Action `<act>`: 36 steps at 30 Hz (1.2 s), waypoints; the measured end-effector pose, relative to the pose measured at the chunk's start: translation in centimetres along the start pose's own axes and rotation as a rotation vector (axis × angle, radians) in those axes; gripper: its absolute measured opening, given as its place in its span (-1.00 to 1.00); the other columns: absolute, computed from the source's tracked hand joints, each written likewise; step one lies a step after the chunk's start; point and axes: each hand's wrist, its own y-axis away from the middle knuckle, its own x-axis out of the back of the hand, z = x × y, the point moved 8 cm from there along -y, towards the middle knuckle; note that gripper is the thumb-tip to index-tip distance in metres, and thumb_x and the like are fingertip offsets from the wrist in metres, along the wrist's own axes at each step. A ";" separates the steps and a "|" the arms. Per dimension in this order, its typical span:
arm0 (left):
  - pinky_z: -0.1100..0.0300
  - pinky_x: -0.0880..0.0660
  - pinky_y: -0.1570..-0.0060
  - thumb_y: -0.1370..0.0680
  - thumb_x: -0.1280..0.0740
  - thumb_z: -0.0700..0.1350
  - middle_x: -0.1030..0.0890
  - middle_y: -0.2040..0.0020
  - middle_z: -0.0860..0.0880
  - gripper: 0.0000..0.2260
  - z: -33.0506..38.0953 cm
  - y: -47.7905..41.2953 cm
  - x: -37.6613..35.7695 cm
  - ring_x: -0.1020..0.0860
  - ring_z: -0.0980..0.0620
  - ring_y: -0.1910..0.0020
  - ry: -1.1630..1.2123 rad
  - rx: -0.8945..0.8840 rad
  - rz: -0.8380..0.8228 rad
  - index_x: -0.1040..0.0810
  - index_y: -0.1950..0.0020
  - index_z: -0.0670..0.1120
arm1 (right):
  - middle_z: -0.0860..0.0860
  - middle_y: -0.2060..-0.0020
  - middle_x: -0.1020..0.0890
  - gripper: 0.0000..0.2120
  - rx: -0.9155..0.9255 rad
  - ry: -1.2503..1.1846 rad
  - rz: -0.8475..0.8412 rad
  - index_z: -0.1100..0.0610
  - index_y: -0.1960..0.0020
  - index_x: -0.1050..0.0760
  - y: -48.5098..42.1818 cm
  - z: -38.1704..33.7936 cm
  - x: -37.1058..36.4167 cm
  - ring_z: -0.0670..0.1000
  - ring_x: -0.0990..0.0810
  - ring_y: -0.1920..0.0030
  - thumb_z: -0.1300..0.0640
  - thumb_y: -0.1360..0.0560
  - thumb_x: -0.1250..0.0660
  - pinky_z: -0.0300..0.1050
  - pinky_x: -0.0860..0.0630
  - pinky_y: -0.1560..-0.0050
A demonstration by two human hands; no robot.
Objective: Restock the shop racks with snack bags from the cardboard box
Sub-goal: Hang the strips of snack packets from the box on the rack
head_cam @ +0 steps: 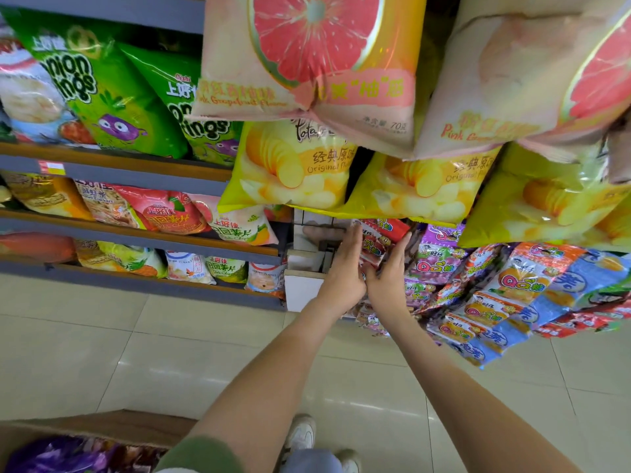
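1. The cardboard box (pixel 102 426) sits on the tiled floor (pixel 102 353), well nearer the person than the red snack packets (pixel 377 240) and to their left. Purple bags (pixel 58 454) lie inside it.
2. A white shoe (pixel 300 435) stands on the floor, nearer than the red snack packets.
3. The left hand (pixel 343 271) lies with straight fingers flat against the left side of the red snack packets.
4. The right hand (pixel 389 274) lies with fingers extended against their right side. The two hands touch at the heels, with the packets between them.
5. Purple candy bags (pixel 433 264) hang just right of the red snack packets.
6. Yellow chip bags (pixel 290 165) hang above them, with pink grapefruit bags (pixel 307 46) higher still.
7. Green onion-ring bags (pixel 95 93) stand on a shelf far left of them.
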 end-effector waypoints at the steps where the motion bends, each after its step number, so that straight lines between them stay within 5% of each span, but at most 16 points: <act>1: -0.03 -0.06 -0.49 -0.54 -0.24 -0.29 0.14 -0.57 -0.05 -0.24 0.0 0.0 -0.4 0.08 -0.03 -0.54 -0.107 -0.054 -0.041 0.18 -0.55 0.03 | 0.06 -0.52 -0.11 -0.10 0.019 -0.029 0.011 -0.14 -0.50 0.36 0.0 0.0 -0.1 0.12 -0.19 -0.47 0.27 -0.50 -0.23 0.14 -0.34 -0.34; 3: -0.07 0.07 -0.50 -0.56 -0.23 -0.25 0.25 -0.55 -0.07 -0.26 -0.7 -0.2 -1.4 0.20 -0.07 -0.53 -0.367 -0.147 -0.077 0.19 -0.55 0.03 | 0.06 -0.51 -0.14 -0.11 0.110 -0.054 0.051 -0.25 -0.46 0.37 0.2 -0.1 0.0 0.10 -0.21 -0.47 0.27 -0.52 -0.20 0.14 -0.32 -0.37; 5: -0.11 0.14 -0.49 -0.57 -0.23 -0.19 0.36 -0.50 -0.03 -0.25 -1.2 -0.6 -1.7 0.34 -0.04 -0.49 -0.563 -0.210 -0.029 0.26 -0.52 0.05 | 0.04 -0.54 -0.03 -0.17 0.250 0.035 0.125 -0.15 -0.48 0.31 0.6 -0.5 0.1 0.01 -0.01 -0.53 0.34 -0.54 -0.18 0.06 -0.10 -0.49; 8: -0.09 0.34 -0.44 -0.59 -0.21 -0.12 0.50 -0.42 0.01 -0.23 -2.3 -1.9 -2.0 0.51 -0.03 -0.39 -0.707 -0.237 0.030 0.40 -0.45 0.11 | 0.00 -0.51 0.08 -0.29 0.433 0.223 0.288 0.07 -0.54 0.22 0.9 -0.4 0.5 -0.03 0.22 -0.52 0.31 -0.56 -0.12 0.03 0.12 -0.51; 11: -0.12 0.45 -0.39 -0.61 -0.18 -0.02 0.59 -0.39 -0.01 -0.19 -2.4 -2.7 -1.8 0.55 -0.05 -0.39 -0.781 -0.299 0.107 0.52 -0.42 0.12 | 0.08 -0.53 0.07 -0.34 0.432 0.317 0.315 0.02 -0.54 0.25 0.6 0.6 0.5 0.02 0.29 -0.52 0.21 -0.55 -0.01 -0.06 0.22 -0.51; 16: -0.21 0.17 -0.38 -0.52 -0.32 0.05 0.43 -0.49 -0.05 -0.09 -2.5 -4.0 -1.7 0.36 -0.11 -0.48 -0.852 -0.331 0.233 0.39 -0.50 0.05 | 0.11 -0.53 -0.07 -0.34 0.534 0.597 0.200 0.22 -0.53 -0.01 -0.2 1.2 -1.6 0.06 0.13 -0.54 0.30 -0.43 -0.02 0.00 0.06 -0.50; 20: -0.20 -0.09 -0.36 -0.30 -0.54 -0.03 -0.05 -0.55 -0.06 -0.08 -2.6 -4.8 -1.1 -0.12 -0.18 -0.50 -0.859 -0.266 0.217 -0.11 -0.54 -0.02 | -0.03 -0.53 0.14 -0.21 0.406 0.632 0.049 0.10 -0.53 0.22 -2.7 1.9 -2.2 -0.07 0.28 -0.51 0.33 -0.46 -0.17 -0.08 0.19 -0.51; 25: -0.26 -0.24 -0.33 -0.31 -0.53 -0.12 -0.10 -0.49 -0.10 -0.11 -2.2 -3.1 0.1 -0.24 -0.24 -0.45 -0.720 -0.284 0.137 -0.10 -0.52 -0.02 | -0.02 -0.51 0.18 -0.24 0.345 0.707 -0.081 0.11 -0.54 0.21 -2.6 0.9 -1.9 -0.04 0.30 -0.49 0.27 -0.51 -0.18 -0.07 0.25 -0.50; 27: -0.24 -0.28 -0.33 -0.33 -0.51 -0.10 -0.13 -0.51 -0.15 -0.14 -1.9 -1.3 1.1 -0.20 -0.23 -0.46 -0.685 -0.243 0.117 -0.10 -0.52 -0.03 | 0.03 -0.50 0.15 -0.23 0.340 0.764 -0.143 0.15 -0.52 0.19 -1.1 0.3 -2.2 0.03 0.24 -0.50 0.27 -0.48 -0.21 -0.03 0.20 -0.49; 31: -0.13 -0.28 -0.34 -0.37 -0.47 0.01 -0.15 -0.52 -0.22 -0.12 -3.9 3.9 3.0 -0.28 -0.23 -0.43 -0.700 0.035 0.023 -0.01 -0.53 -0.02 | 0.18 -0.47 -0.24 -0.34 0.410 0.836 -0.314 0.26 -0.51 -0.10 3.7 -1.5 -3.9 0.18 -0.21 -0.47 0.19 -0.45 -0.18 0.09 -0.13 -0.47; 33: -0.11 0.00 -0.44 -0.50 -0.35 0.03 0.16 -0.53 -0.16 -0.16 -5.4 7.1 4.0 0.03 -0.19 -0.53 -0.681 0.160 -0.007 0.24 -0.50 0.05 | 0.17 -0.41 -0.37 -0.39 0.454 0.831 -0.428 0.24 -0.45 -0.21 5.9 -2.4 -5.4 0.18 -0.36 -0.40 0.11 -0.42 -0.16 0.10 -0.29 -0.39; 36: -0.10 0.20 -0.47 -0.62 -0.13 0.05 0.40 -0.47 -0.09 -0.26 -8.0 12.1 6.2 0.32 -0.13 -0.50 -0.686 0.357 -0.040 0.47 -0.44 0.07 | 0.17 -0.36 -0.44 -0.25 0.545 0.842 -0.567 0.22 -0.43 -0.25 8.2 -3.8 -8.3 0.18 -0.43 -0.35 0.14 -0.31 -0.46 0.19 -0.44 -0.26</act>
